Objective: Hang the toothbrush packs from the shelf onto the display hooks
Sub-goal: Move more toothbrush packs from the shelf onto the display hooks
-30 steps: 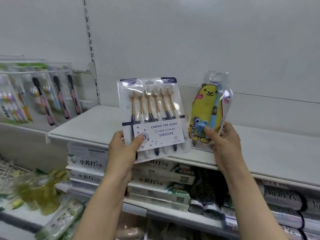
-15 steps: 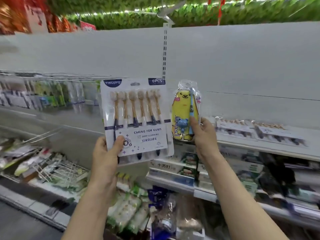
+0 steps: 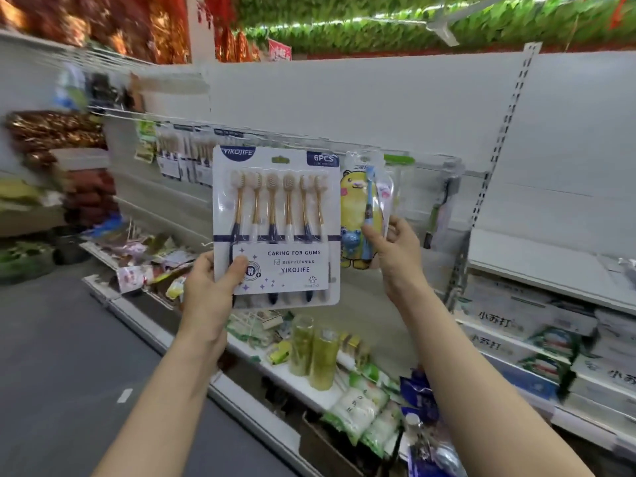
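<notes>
- Six-brush toothbrush pack: upright, lower left corner pinched by the left hand.
- Yellow bear toothbrush pack: upright, gripped by the right hand.

six-brush pack left of bear pack, edges touching, hanging packs behind, shelf at right

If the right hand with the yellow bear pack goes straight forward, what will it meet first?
Probably the hanging packs on the hook rail just behind the yellow bear pack held by the right hand. Depth is unclear, so the gap cannot be judged.
</notes>
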### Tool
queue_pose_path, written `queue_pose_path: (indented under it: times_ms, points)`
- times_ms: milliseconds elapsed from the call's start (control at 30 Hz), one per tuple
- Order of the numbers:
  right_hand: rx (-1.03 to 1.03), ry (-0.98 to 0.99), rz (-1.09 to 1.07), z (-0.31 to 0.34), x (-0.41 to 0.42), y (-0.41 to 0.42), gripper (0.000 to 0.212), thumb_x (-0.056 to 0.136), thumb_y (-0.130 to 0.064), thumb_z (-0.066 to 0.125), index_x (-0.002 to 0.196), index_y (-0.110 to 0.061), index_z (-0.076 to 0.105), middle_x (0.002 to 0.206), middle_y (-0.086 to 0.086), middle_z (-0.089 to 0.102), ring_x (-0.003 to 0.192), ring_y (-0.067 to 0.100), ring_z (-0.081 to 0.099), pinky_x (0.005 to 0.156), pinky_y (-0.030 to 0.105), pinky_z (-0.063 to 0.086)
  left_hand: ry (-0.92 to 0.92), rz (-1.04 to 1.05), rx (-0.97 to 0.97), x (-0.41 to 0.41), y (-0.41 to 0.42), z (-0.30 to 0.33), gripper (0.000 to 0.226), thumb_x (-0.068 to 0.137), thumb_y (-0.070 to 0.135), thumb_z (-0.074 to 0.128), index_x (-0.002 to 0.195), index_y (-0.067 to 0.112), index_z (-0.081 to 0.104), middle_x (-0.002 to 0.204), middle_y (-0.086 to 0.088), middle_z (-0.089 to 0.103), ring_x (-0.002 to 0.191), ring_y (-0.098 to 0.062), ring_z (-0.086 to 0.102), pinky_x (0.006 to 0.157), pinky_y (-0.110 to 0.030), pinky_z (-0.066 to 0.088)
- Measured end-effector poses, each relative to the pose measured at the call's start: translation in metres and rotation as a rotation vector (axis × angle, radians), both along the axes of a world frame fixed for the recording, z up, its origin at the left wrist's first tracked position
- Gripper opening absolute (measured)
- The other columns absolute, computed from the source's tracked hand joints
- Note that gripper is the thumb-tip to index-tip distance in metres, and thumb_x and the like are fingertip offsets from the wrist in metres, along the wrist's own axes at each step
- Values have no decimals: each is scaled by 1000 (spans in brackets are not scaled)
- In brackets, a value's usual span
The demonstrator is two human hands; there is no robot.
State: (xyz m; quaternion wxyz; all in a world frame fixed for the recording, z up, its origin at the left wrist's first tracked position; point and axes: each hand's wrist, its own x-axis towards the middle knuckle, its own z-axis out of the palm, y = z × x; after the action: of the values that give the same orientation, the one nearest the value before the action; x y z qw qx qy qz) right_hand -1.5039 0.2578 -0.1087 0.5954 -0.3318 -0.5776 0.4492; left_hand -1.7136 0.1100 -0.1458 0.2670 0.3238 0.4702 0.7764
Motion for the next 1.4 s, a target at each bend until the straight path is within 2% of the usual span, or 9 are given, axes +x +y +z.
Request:
queue_pose_path:
  times_ms: [133,233,433,600,767,967,1100,1267,1400]
  points:
    - [16,26,27,-4,-77,34,32,91,-11,71,120,-8,58,111,10,73,95,19,73,82,36,61,13,38,6,-71,17,-7,12,94,12,65,101,20,61,93,3,74,84,-11,71,77,-29,57]
    - [15,75,32,-6,-138,61,26,96,-14,67,118,-6,56,103,6,71,79,6,72,68,24,60,33,50,-1,-129,40,-7,13,93,13,66,104,18,62,93,1,75,86,-15,72,75,-32,58]
    - [-61,151,67,3,-256,116,31,95,-32,67,113,-8,58,92,1,77,83,26,76,60,43,62,69,50,-31,-246,99,17,20,91,14,67,109,14,59,100,-3,74,92,-20,70,79,-33,56]
    - [-51,119,58,9,-320,151,18,95,-31,67,102,-16,59,93,4,77,84,27,75,62,44,62,66,49,-57,-314,144,24,26,92,14,68,115,10,58,106,-9,73,97,-25,70,88,-44,56]
    - [-38,51,11,4,-367,177,18,93,-29,70,101,-15,60,96,13,72,78,25,70,47,27,55,43,-15,-62,-372,189,16,22,91,14,68,112,13,59,104,-8,73,94,-23,69,83,-40,57]
    - [-104,42,-98,-9,-415,206,21,91,-27,73,106,-17,62,98,5,77,87,28,75,63,52,61,20,-137,-45,-438,246,3,18,92,12,66,109,13,60,97,-3,72,87,-18,67,78,-35,55]
    - [-110,82,-191,-13,-454,217,23,92,-27,72,109,-15,62,95,3,77,81,23,75,55,45,61,30,-270,-44,-487,279,3,21,92,12,65,112,12,58,97,-4,72,84,-15,68,71,-30,56]
    - [-134,124,-300,-21,-508,222,23,92,-23,71,111,-13,63,101,8,77,79,19,75,63,42,61,69,-414,-100,-551,312,9,21,93,12,65,112,12,58,108,-14,71,97,-28,67,94,-50,53]
    - [-142,161,-369,-24,-533,219,33,93,-23,70,119,-6,58,105,11,76,87,25,75,66,42,62,81,-518,-102,-585,332,12,18,94,12,61,111,15,57,108,-10,71,99,-26,66,88,-42,53]
